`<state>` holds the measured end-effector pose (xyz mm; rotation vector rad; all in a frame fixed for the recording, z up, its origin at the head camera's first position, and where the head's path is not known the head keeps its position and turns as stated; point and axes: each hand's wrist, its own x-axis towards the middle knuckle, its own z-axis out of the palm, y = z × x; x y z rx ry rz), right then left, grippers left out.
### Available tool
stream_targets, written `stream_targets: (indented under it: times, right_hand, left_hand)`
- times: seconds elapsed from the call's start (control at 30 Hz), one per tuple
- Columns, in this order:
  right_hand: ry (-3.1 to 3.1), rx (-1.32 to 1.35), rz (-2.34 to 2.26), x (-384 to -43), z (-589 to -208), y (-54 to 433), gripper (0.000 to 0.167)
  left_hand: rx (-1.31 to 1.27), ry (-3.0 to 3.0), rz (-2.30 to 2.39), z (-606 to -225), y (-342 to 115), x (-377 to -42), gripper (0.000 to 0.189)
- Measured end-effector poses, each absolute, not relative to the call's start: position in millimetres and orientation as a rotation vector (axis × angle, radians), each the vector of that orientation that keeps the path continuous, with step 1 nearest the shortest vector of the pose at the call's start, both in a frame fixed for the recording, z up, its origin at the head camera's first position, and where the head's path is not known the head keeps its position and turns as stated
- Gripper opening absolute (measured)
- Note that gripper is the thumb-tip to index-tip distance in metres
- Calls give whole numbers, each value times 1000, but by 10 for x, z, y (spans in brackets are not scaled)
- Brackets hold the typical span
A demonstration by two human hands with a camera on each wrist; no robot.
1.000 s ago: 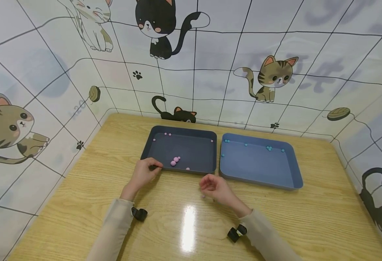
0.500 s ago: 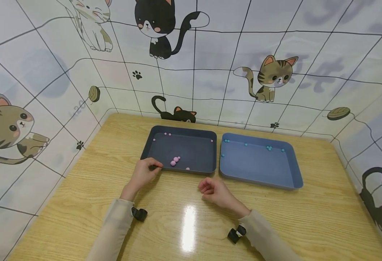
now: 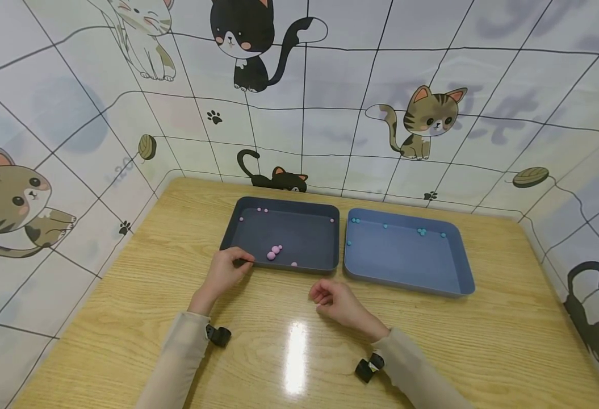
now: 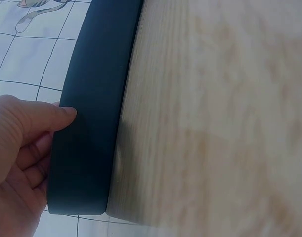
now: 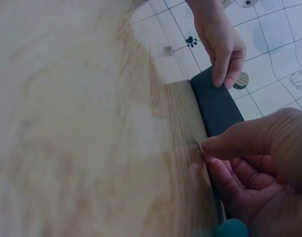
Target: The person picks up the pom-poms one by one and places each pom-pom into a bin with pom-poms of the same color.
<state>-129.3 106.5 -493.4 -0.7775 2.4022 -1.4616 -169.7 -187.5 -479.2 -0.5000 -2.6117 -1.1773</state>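
My left hand (image 3: 227, 267) pinches the front left wall of a dark grey tray (image 3: 289, 230), with its thumb on the outer side in the left wrist view. Inside that tray lie several small pink balls (image 3: 271, 255). My right hand (image 3: 339, 301) hovers low over the table just in front of the gap between the trays, fingers curled and thumb tip close to the index fingertip. I cannot tell whether a small thing sits between those tips. A teal ball (image 5: 233, 228) shows below the right fingers in the right wrist view; the hand hides it in the head view.
A blue tray (image 3: 406, 253) stands right of the dark one, with several teal balls (image 3: 422, 232) along its back and left walls. Both trays sit on a wood-grain table (image 3: 514, 318) against a wall (image 3: 330, 130) printed with cats.
The right hand has dropped slightly toward me and its fingers have drawn in. A pink ball seen beneath it on the table a second ago no longer shows. The left hand stays put.
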Motion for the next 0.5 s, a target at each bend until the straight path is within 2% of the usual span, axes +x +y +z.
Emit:
stream_targets:
  times: [0.5]
  right_hand:
    - [2365,-689,-1547,-1289,-4877,1072,22]
  left_hand:
    - [-491,-2630,-1189,-4764,-1874,-1682,10]
